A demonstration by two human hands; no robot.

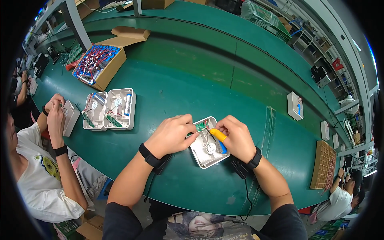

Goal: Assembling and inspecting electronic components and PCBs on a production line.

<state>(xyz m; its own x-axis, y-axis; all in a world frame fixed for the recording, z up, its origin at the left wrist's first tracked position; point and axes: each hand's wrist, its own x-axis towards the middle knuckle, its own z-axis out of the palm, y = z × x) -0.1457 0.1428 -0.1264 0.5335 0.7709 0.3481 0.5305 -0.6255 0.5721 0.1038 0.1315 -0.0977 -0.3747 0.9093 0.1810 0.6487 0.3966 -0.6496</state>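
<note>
In front of me a white plastic housing [203,156] lies open on the green bench, slightly turned. Inside it are a round white part [211,148], dark wires and a blue battery [223,149]. At its far end is a small green circuit board [200,127], gripped at its left edge by my left hand [174,134]. My right hand [238,137], with a yellow finger cot [218,135] on one finger, is closed at the board's right end, beside thin red wires. What its fingertips pinch, if anything, is hidden.
Two open housings [121,108] with boards and batteries stand to the left, beside a co-worker's hands [56,114] holding another. A cardboard box [113,72] of blue batteries is behind them. At right are another housing [295,106] and a divided cardboard tray [323,165].
</note>
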